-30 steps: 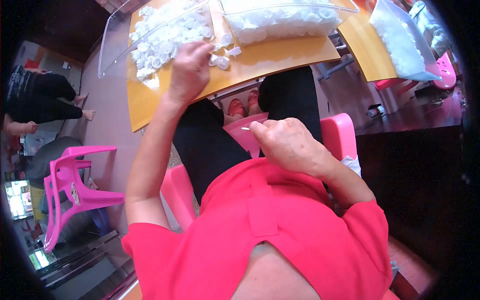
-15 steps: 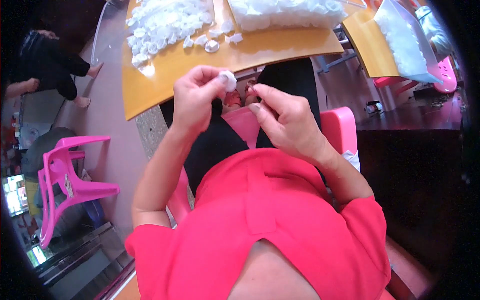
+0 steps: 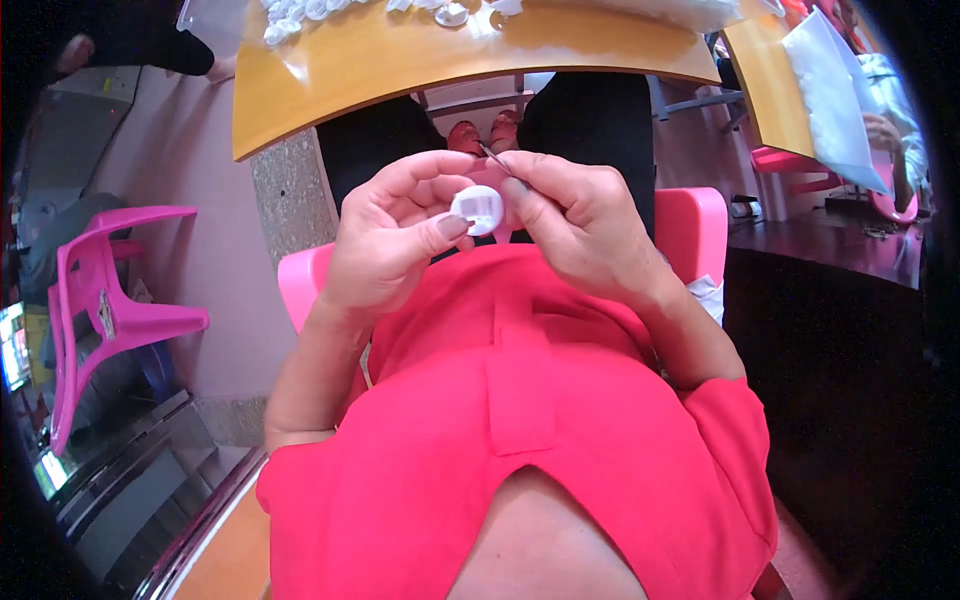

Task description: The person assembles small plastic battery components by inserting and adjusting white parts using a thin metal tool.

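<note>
My left hand (image 3: 395,235) pinches a small round white plastic cap (image 3: 477,209) between thumb and fingers, held close over my lap. My right hand (image 3: 575,225) grips a thin dark metal pin or tool (image 3: 493,156), its tip just above the cap. Both hands nearly touch each other in front of my red shirt. More white caps (image 3: 300,10) lie heaped on the orange table (image 3: 400,70) at the top edge.
I sit on a pink plastic chair (image 3: 690,225). Another pink chair (image 3: 110,300) stands empty at the left. A clear bag of white parts (image 3: 835,100) lies on a second orange table at the upper right, where another person's hand (image 3: 885,130) rests.
My left hand took a white cap from the heap on the table and drew it back to my lap. My right hand came up beside it with the thin tool.
</note>
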`<act>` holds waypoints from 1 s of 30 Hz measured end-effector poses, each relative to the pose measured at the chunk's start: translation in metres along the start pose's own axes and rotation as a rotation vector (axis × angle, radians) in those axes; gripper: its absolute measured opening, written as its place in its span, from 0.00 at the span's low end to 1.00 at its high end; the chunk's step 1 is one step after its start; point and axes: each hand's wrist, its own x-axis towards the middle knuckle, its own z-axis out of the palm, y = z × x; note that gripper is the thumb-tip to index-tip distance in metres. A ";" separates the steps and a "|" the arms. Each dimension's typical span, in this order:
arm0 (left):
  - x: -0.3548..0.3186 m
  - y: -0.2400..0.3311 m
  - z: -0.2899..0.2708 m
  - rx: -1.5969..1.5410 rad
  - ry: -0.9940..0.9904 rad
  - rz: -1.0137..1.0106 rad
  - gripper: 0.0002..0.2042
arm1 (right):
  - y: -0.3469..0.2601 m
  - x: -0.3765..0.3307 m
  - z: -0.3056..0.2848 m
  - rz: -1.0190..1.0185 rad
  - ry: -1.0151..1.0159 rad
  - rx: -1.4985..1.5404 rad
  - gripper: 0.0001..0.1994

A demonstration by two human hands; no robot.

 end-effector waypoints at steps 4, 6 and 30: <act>-0.010 -0.003 -0.016 -0.042 -0.025 0.094 0.20 | -0.013 -0.006 -0.007 -0.061 -0.209 -0.221 0.13; -0.011 -0.002 -0.019 -0.043 -0.030 0.080 0.20 | -0.014 -0.009 -0.004 -0.064 -0.266 -0.230 0.15; -0.013 -0.004 -0.014 0.121 -0.011 0.159 0.17 | -0.012 -0.006 -0.002 -0.123 -0.362 -0.425 0.19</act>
